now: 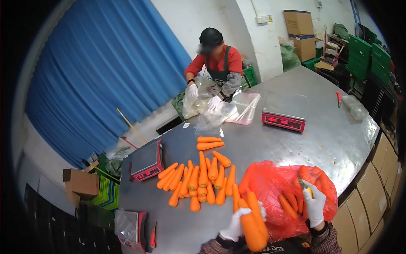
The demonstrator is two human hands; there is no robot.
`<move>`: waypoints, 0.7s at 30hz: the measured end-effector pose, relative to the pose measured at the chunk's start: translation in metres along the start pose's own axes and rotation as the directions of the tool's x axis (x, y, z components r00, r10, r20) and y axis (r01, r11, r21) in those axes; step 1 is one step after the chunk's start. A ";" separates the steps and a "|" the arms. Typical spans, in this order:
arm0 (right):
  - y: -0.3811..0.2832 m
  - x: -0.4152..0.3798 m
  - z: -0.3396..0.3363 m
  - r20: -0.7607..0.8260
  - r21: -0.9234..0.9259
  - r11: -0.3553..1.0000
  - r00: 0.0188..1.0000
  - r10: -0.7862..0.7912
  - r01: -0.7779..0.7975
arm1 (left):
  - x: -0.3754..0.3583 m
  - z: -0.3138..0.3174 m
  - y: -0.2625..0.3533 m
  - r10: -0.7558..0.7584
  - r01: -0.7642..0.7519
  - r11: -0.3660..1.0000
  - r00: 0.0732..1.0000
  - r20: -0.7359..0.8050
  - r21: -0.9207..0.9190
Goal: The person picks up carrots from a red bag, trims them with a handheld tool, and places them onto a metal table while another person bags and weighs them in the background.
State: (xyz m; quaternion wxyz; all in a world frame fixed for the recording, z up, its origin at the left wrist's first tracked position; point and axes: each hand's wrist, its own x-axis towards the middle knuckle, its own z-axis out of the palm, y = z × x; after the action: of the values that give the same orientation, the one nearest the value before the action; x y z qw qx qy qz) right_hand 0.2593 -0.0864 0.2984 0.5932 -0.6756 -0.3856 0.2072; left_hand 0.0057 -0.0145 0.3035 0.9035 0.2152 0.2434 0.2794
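In my gloved left hand [233,227] are large carrots [256,222], held at the table's near edge with fingers wrapped round them. My gloved right hand [314,204] is closed on a small yellow and dark tool [310,191], whose exact kind I cannot tell. That hand is over the right side of an open red plastic bag [267,181], where more carrots [287,206] show inside. Left of the bag, a pile of loose carrots [203,178] lies on the metal table, most with thick ends toward me. Two further carrots [209,146] lie behind the pile.
Across the metal table [245,150], a person [222,67] in white gloves handles clear plastic bags [245,106]. Red scales stand at the back [283,122], left [148,163] and near left [132,230]. A red-handled tool [153,235] lies near left; cardboard boxes [372,190] line the right.
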 end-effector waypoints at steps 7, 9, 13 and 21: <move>0.000 -0.015 -0.021 0.073 -0.262 0.953 0.982 0.174 -0.149 | 0.035 -0.154 0.217 0.697 -0.033 0.204 0.706 -0.121 0.978; 0.003 -0.019 -0.020 0.082 -0.339 0.922 0.970 0.228 -0.188 | 0.040 -0.161 0.264 0.799 0.485 0.095 0.484 -0.357 0.869; 0.012 -0.032 -0.009 0.050 -0.337 0.927 0.981 0.190 -0.162 | 0.047 -0.221 0.286 0.822 0.812 0.026 0.314 -0.475 0.583; 0.035 -0.041 0.014 0.197 -0.523 0.842 0.943 0.267 -0.129 | 0.075 -0.299 0.257 0.778 0.832 -0.115 0.416 -0.471 0.543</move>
State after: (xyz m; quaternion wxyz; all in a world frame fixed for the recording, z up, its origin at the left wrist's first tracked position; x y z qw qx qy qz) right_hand 0.2339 -0.1089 0.2547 0.3152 -0.8096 -0.4287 0.2478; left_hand -0.2106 0.2997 0.1783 0.0695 0.5986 0.7980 0.0121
